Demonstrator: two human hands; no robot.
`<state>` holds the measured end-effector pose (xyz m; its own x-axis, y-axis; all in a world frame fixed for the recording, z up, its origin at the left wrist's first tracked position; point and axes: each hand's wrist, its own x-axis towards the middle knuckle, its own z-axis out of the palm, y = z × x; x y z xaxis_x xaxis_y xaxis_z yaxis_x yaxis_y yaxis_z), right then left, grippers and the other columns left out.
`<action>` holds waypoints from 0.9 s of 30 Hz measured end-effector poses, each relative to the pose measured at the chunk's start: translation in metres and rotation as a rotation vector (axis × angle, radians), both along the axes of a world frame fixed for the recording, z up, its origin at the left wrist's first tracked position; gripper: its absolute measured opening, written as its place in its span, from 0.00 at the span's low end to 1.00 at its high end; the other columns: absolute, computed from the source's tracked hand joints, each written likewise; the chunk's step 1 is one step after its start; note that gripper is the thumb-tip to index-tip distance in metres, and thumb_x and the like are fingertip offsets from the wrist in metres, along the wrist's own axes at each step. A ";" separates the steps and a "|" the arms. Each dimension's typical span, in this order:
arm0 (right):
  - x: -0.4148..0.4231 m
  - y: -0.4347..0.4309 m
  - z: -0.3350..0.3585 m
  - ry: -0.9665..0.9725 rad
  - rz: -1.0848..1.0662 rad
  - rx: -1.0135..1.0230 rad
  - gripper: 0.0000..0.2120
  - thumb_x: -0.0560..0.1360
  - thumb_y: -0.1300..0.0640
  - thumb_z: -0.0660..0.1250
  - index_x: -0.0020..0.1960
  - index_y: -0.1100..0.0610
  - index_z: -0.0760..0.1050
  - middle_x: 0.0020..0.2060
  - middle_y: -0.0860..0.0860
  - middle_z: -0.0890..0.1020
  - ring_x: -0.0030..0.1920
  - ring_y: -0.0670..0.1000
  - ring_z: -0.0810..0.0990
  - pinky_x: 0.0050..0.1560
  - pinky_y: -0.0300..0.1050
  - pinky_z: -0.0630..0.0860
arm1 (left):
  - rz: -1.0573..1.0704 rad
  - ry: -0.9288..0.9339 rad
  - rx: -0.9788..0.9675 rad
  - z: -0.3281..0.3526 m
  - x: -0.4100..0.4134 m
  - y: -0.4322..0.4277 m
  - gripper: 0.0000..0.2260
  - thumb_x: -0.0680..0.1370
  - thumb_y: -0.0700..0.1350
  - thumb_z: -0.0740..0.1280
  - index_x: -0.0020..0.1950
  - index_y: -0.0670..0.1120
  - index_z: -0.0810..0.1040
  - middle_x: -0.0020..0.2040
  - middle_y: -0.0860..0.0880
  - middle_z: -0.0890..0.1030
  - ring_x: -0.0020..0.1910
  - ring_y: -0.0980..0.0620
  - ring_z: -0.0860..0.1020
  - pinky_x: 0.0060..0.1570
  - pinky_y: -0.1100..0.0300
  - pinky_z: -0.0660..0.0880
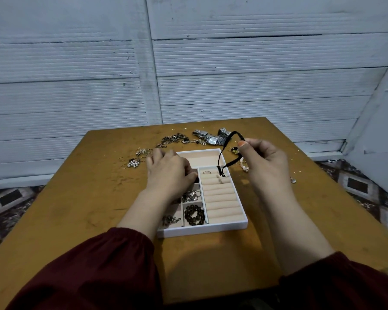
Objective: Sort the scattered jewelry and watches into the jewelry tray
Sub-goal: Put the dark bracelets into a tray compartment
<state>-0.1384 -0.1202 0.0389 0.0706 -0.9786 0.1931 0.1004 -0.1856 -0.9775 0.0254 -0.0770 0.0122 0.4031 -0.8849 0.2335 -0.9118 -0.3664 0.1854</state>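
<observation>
**Black cord bracelet held over the jewelry tray**

A white jewelry tray (202,230) is set on the desk (87,209). A dark beaded bracelet (194,214) is seen in a near compartment. The left hand (169,173) is laid palm down over the left compartments; whether anything is gripped beneath cannot be told. A black cord bracelet (220,155) is pinched by the right hand (264,159) fingers (242,143) above the tray's far right corner. Watches (213,138) and chains (175,138) are scattered beyond.

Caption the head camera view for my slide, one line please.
Right hand holds a black cord bracelet over the jewelry tray while the left hand rests on its left compartments.
</observation>
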 end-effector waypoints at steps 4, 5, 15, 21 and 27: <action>0.001 0.002 0.000 0.000 0.001 0.004 0.02 0.75 0.60 0.68 0.44 0.55 0.78 0.34 0.44 0.78 0.28 0.33 0.74 0.34 0.32 0.72 | 0.068 0.133 -0.151 -0.003 0.006 0.009 0.10 0.76 0.56 0.64 0.52 0.55 0.81 0.60 0.50 0.74 0.63 0.45 0.63 0.58 0.51 0.60; 0.001 0.003 0.000 0.002 0.003 0.005 0.03 0.75 0.60 0.68 0.43 0.55 0.78 0.33 0.44 0.78 0.28 0.34 0.73 0.34 0.33 0.72 | 0.093 0.140 -0.184 -0.004 0.009 0.013 0.10 0.77 0.55 0.64 0.54 0.55 0.79 0.61 0.49 0.74 0.64 0.44 0.63 0.60 0.50 0.60; 0.016 0.022 -0.003 0.000 0.107 -0.044 0.05 0.75 0.62 0.67 0.41 0.56 0.77 0.36 0.53 0.77 0.32 0.43 0.73 0.31 0.28 0.70 | 0.218 0.179 0.009 -0.029 0.039 0.071 0.24 0.82 0.53 0.53 0.76 0.46 0.58 0.78 0.48 0.56 0.77 0.46 0.51 0.73 0.46 0.50; 0.026 0.031 -0.007 0.025 0.190 -0.059 0.06 0.75 0.63 0.67 0.41 0.54 0.77 0.34 0.50 0.76 0.28 0.37 0.71 0.31 0.26 0.70 | 0.237 0.171 0.219 -0.040 0.054 0.085 0.31 0.80 0.62 0.46 0.79 0.48 0.48 0.79 0.49 0.45 0.78 0.46 0.42 0.74 0.46 0.42; 0.031 0.032 -0.017 0.114 0.236 -0.080 0.06 0.75 0.63 0.68 0.40 0.54 0.77 0.32 0.47 0.77 0.28 0.35 0.71 0.34 0.28 0.70 | 0.244 0.136 0.193 -0.044 0.050 0.087 0.32 0.79 0.64 0.45 0.79 0.48 0.47 0.79 0.49 0.45 0.78 0.49 0.44 0.74 0.45 0.43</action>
